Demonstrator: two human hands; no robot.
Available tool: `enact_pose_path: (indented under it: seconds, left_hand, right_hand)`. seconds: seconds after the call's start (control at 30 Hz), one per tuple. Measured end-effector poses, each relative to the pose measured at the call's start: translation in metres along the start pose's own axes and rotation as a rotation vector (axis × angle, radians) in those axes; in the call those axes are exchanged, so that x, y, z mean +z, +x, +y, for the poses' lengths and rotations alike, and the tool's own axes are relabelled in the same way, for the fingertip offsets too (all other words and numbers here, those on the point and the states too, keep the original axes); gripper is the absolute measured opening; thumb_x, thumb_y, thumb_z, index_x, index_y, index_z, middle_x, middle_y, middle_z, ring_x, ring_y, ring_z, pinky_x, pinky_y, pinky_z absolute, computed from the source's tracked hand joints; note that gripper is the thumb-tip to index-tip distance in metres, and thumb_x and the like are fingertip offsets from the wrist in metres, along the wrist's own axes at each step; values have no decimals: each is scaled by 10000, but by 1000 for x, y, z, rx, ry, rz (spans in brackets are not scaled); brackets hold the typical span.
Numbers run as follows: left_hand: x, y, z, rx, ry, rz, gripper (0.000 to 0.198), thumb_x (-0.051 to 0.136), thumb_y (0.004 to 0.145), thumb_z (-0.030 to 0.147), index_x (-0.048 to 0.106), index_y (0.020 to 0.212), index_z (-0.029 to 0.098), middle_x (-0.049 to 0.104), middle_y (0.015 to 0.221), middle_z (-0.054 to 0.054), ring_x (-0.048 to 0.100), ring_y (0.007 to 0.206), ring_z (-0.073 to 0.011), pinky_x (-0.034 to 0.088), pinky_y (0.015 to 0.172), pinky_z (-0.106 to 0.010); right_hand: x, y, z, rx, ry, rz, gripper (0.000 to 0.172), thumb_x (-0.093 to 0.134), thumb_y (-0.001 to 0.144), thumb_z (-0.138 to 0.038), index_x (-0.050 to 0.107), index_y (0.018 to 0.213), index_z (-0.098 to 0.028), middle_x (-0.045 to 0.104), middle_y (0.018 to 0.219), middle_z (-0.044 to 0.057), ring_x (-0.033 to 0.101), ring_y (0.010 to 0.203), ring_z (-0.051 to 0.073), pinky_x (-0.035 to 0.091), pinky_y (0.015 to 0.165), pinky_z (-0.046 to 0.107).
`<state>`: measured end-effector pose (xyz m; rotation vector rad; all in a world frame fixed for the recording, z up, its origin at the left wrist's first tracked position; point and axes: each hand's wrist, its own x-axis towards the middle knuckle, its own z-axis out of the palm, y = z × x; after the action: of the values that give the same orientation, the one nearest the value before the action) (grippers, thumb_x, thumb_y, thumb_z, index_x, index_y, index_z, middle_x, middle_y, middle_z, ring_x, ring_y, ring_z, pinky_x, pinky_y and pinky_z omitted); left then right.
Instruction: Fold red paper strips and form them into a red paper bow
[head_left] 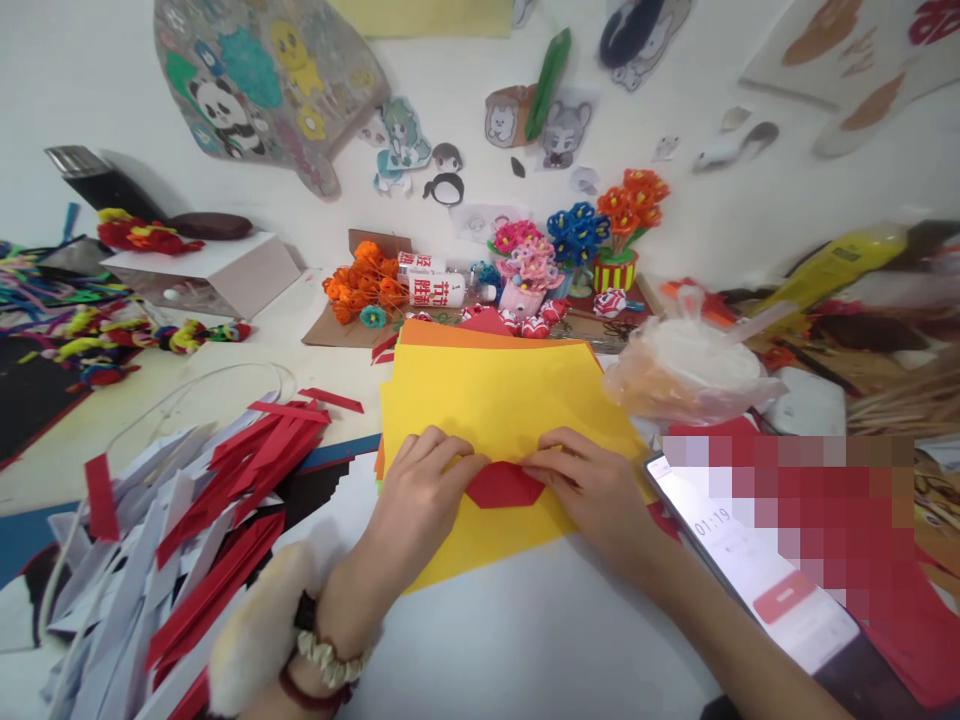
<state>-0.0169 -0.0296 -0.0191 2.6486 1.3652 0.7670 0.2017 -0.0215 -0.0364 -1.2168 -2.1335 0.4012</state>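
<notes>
A small piece of folded red paper [505,487] lies in front of me on a stack of coloured sheets, the top one a yellow sheet [487,400]. My left hand [435,480] pinches its left upper corner between thumb and forefinger. At the opposite corner my right hand [581,475] grips the same piece, fingers bent and pressed together. The paper's lower corners are cut or folded at a slant. An orange sheet [427,334] shows at the stack's far edge.
Red and white paper strips [217,500] are heaped on the left. A phone [757,560] showing a timer lies at the right beside red paper [915,610]. Behind it stands a plastic-wrapped cup [686,365]. Pipe-cleaner flowers [525,260] and a bottle [457,285] line the wall.
</notes>
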Motion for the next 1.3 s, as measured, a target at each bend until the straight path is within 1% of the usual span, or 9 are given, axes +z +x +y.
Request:
enact_pose_path:
  seconds: [0.17, 0.27, 0.37, 0.5, 0.57, 0.73, 0.9, 1.1, 1.3]
  left_hand:
    - [-2, 1, 2, 72, 50, 15, 343, 391, 900, 62, 661, 1035, 226, 653, 948, -47, 488, 838, -182, 367, 671, -319]
    - [-2, 1, 3, 113, 53, 47, 330, 404, 902, 64, 661, 1033, 224, 646, 912, -40, 483, 824, -175, 361, 659, -307]
    - [-2, 1, 3, 144, 58, 50, 306, 405, 907, 59, 661, 995, 202, 636, 877, -33, 476, 803, -167, 351, 652, -297]
    - [-3, 2, 4, 153, 82, 45, 294, 399, 916, 62, 656, 964, 198, 628, 867, -27, 467, 792, -161, 341, 650, -293]
    - [-3, 2, 4, 163, 100, 43, 294, 397, 921, 68, 650, 993, 198, 626, 875, -26, 464, 795, -161, 340, 653, -293]
    - [-2, 2, 3, 193, 127, 37, 282, 400, 930, 83, 644, 1012, 198, 619, 872, -22, 460, 797, -159, 339, 661, -295]
    - [-2, 1, 2, 202, 157, 28, 271, 414, 931, 89, 640, 1029, 202, 617, 883, -23, 471, 815, -158, 342, 673, -294]
    - [-4, 0, 3, 217, 160, 6, 239, 409, 957, 160, 637, 1018, 191, 622, 882, -23, 466, 810, -154, 344, 678, -299]
    - [-4, 1, 4, 223, 181, 1, 246, 395, 966, 169, 637, 1001, 194, 619, 856, -17, 459, 788, -153, 330, 666, -304]
  right_hand:
    - [0, -1, -3, -90, -108, 46, 278, 437, 954, -220, 706, 886, -213, 665, 863, 51, 628, 725, 131, 478, 645, 241]
    - [1, -1, -1, -187, -174, 82, 277, 413, 941, -134, 682, 896, -182, 665, 829, 48, 617, 712, 129, 459, 627, 235]
    - [-1, -2, 0, -293, -268, 64, 266, 416, 913, -75, 666, 904, -165, 661, 830, 53, 603, 702, 128, 420, 576, 228]
    - [-5, -1, 0, -380, -353, 54, 238, 441, 908, -77, 662, 866, -152, 658, 826, 57, 578, 672, 128, 381, 529, 235]
    - [-6, 0, 0, -390, -364, 56, 238, 439, 911, -72, 663, 879, -144, 658, 826, 56, 577, 677, 127, 386, 538, 235]
    - [-5, 0, 0, -410, -379, 51, 252, 423, 928, -80, 659, 1007, -120, 661, 851, 65, 580, 707, 128, 409, 569, 235]
    - [-5, 0, 1, -434, -395, 33, 259, 408, 941, -105, 665, 970, -126, 674, 874, 61, 546, 662, 122, 402, 547, 245]
    - [-6, 2, 0, -452, -407, 35, 259, 406, 935, -87, 663, 962, -113, 674, 856, 60, 542, 667, 128, 391, 530, 257]
    - [-8, 3, -3, -484, -448, 38, 269, 398, 937, -84, 666, 931, -104, 673, 837, 62, 528, 657, 130, 362, 515, 264]
